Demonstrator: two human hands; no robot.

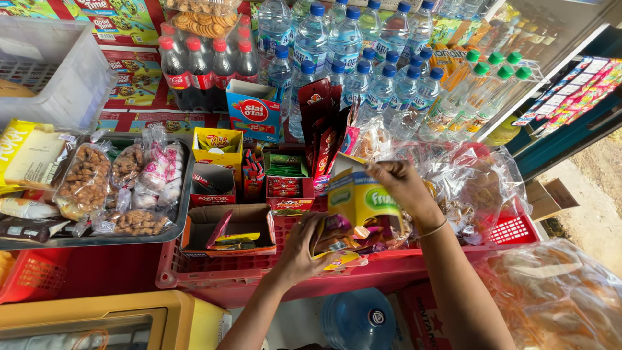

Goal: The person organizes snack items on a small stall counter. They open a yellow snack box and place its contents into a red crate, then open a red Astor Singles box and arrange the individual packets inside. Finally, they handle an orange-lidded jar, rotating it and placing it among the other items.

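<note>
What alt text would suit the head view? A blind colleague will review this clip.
A person's right hand tips a yellow-green carton while the left hand holds a bunch of small sachets at its mouth, over a red crate of a snack stall. Water bottles stand behind.
</note>
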